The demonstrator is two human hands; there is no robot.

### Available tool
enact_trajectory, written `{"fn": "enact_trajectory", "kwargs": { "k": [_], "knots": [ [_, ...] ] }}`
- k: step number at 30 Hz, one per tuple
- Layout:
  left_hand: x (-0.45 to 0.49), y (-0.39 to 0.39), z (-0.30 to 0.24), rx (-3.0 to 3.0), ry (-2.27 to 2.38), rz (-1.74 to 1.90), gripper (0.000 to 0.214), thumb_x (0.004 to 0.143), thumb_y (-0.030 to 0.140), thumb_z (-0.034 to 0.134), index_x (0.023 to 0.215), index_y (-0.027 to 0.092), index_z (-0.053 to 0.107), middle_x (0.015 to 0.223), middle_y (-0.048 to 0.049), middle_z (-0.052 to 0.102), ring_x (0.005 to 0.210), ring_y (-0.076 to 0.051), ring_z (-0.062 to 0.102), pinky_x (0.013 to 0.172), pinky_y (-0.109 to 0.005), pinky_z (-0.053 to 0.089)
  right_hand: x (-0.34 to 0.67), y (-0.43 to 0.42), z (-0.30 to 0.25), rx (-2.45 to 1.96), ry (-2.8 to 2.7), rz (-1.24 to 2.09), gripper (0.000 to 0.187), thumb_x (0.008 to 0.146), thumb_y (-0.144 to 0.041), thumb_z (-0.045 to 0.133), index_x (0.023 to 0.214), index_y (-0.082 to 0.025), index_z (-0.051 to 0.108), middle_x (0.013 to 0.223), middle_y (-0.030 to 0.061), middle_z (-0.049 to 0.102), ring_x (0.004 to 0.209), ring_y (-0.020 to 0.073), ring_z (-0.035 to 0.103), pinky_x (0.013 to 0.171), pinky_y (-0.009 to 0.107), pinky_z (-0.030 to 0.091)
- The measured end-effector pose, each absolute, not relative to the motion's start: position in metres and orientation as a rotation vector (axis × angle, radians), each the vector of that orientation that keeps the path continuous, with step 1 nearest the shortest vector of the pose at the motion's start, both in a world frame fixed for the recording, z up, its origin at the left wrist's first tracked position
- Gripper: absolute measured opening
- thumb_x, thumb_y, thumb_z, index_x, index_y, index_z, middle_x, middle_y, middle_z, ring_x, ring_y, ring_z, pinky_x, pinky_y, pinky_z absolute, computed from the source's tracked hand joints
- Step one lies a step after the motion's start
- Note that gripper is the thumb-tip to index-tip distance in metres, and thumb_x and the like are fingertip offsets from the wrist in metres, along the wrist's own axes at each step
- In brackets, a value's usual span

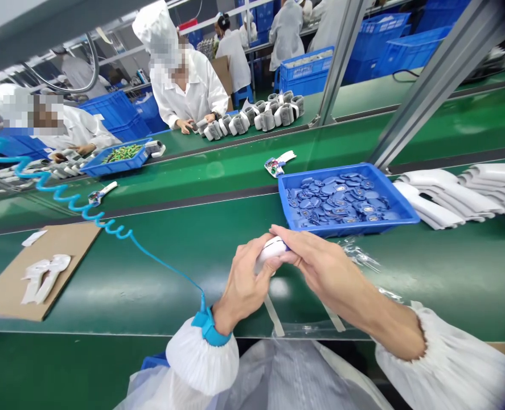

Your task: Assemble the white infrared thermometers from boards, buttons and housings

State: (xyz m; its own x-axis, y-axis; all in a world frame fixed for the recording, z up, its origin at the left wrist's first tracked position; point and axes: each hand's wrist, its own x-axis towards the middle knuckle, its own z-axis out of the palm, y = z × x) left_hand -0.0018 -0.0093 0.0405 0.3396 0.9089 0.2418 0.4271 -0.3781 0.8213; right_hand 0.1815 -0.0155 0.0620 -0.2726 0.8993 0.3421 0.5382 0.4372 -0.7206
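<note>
The white housing [272, 247], smooth and rounded with a thin dark line along its upper face, was held between the left hand [246, 279] at its eight o'clock side and the right hand [320, 263] at its three o'clock side, over the worktop [167, 245]. It sat tilted, its visible length slanting from about eight o'clock up toward two. A blue part [288, 247] showed at its three o'clock end, touching the white, while fingers hid most of the rest.

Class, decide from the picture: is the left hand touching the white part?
Touching. The head view shows the left hand gripping the white part between thumb and fingers.
</note>
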Motion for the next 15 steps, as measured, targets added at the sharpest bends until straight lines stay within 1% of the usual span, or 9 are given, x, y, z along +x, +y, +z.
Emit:
{"fn": "enact_trajectory", "kwargs": {
  "k": [2, 4, 6, 9, 10, 12, 13, 14, 15],
  "knots": [
    [0.004, -0.010, 0.037, 2.010, 1.239, 0.996, 0.027, 0.105, 0.037, 0.055, 0.123, 0.021, 0.067, 0.114, -0.0075, 0.076, 0.097, -0.023, 0.069, 0.091, -0.039, 0.050, 0.178, -0.016, 0.057, -1.226, -1.898, 0.586, 0.034, 0.104, -0.029, 0.044, 0.125, -0.021, 0.069, 0.122, 0.0091, 0.075, 0.109, 0.0230, 0.072, 0.092, 0.038, 0.061],
    [0.009, -0.009, 0.036, 2.081, 1.311, 0.996, 0.025, 0.104, 0.037, 0.053, 0.111, 0.020, 0.070, 0.104, -0.0088, 0.077, 0.090, -0.024, 0.070, 0.086, -0.039, 0.050, 0.178, -0.018, 0.053, -1.305, -1.801, 0.552, 0.033, 0.105, -0.031, 0.040, 0.117, -0.020, 0.069, 0.115, 0.0107, 0.076, 0.104, 0.0232, 0.073, 0.089, 0.037, 0.060],
    [0.011, -0.002, 0.039, 2.182, 1.251, 0.870, 0.027, 0.102, 0.038, 0.054, 0.109, 0.018, 0.071, 0.102, -0.0102, 0.077, 0.089, -0.026, 0.071, 0.086, -0.040, 0.051, 0.187, -0.024, 0.051, -1.415, -1.729, 0.597, 0.031, 0.105, -0.036, 0.041, 0.112, -0.021, 0.068, 0.107, 0.0094, 0.076, 0.095, 0.0225, 0.073, 0.085, 0.036, 0.060],
    [0.010, 0.033, 0.057, 2.213, 0.902, 0.550, 0.029, 0.097, 0.043, 0.063, 0.110, 0.021, 0.074, 0.103, -0.0079, 0.079, 0.094, -0.025, 0.073, 0.091, -0.039, 0.053, 0.210, -0.039, 0.043, -1.542, -1.713, 0.784, 0.028, 0.104, -0.045, 0.047, 0.108, -0.025, 0.066, 0.094, 0.0048, 0.074, 0.080, 0.0203, 0.071, 0.074, 0.034, 0.059],
    [0.011, 0.052, 0.065, 2.162, 0.835, 0.479, 0.028, 0.096, 0.044, 0.063, 0.108, 0.021, 0.075, 0.102, -0.0068, 0.079, 0.095, -0.024, 0.073, 0.091, -0.037, 0.055, 0.217, -0.044, 0.037, -1.566, -1.694, 0.811, 0.030, 0.104, -0.048, 0.047, 0.110, -0.025, 0.066, 0.092, 0.0045, 0.073, 0.076, 0.0202, 0.070, 0.072, 0.034, 0.058],
    [0.023, 0.102, 0.080, 2.036, 0.930, 0.433, 0.028, 0.098, 0.042, 0.062, 0.101, 0.019, 0.076, 0.100, -0.0072, 0.079, 0.093, -0.022, 0.074, 0.087, -0.033, 0.057, 0.228, -0.055, 0.024, -1.607, -1.628, 0.821, 0.036, 0.103, -0.052, 0.048, 0.120, -0.025, 0.066, 0.094, 0.0063, 0.073, 0.076, 0.0208, 0.070, 0.071, 0.035, 0.059],
    [0.035, 0.130, 0.086, 2.018, 1.087, 0.412, 0.029, 0.099, 0.040, 0.061, 0.096, 0.016, 0.076, 0.094, -0.0085, 0.079, 0.086, -0.021, 0.074, 0.082, -0.032, 0.057, 0.230, -0.060, 0.016, -1.606, -1.596, 0.841, 0.040, 0.102, -0.053, 0.049, 0.125, -0.025, 0.065, 0.098, 0.0078, 0.073, 0.077, 0.0212, 0.070, 0.071, 0.035, 0.060],
    [0.050, 0.158, 0.090, 2.030, 1.310, 0.362, 0.028, 0.098, 0.038, 0.064, 0.090, 0.014, 0.076, 0.088, -0.0096, 0.078, 0.080, -0.022, 0.074, 0.079, -0.033, 0.057, 0.230, -0.064, 0.009, -1.597, -1.561, 0.882, 0.042, 0.102, -0.054, 0.049, 0.127, -0.024, 0.065, 0.103, 0.0093, 0.072, 0.079, 0.0215, 0.070, 0.072, 0.035, 0.060],
    [0.067, 0.185, 0.093, 2.039, 1.418, 0.351, 0.027, 0.095, 0.034, 0.068, 0.084, 0.011, 0.075, 0.086, -0.0139, 0.077, 0.080, -0.026, 0.074, 0.079, -0.036, 0.056, 0.230, -0.067, 0.003, -1.591, -1.521, 0.942, 0.042, 0.102, -0.054, 0.049, 0.127, -0.024, 0.065, 0.107, 0.0102, 0.072, 0.080, 0.0214, 0.071, 0.072, 0.035, 0.061]
  ]
}}
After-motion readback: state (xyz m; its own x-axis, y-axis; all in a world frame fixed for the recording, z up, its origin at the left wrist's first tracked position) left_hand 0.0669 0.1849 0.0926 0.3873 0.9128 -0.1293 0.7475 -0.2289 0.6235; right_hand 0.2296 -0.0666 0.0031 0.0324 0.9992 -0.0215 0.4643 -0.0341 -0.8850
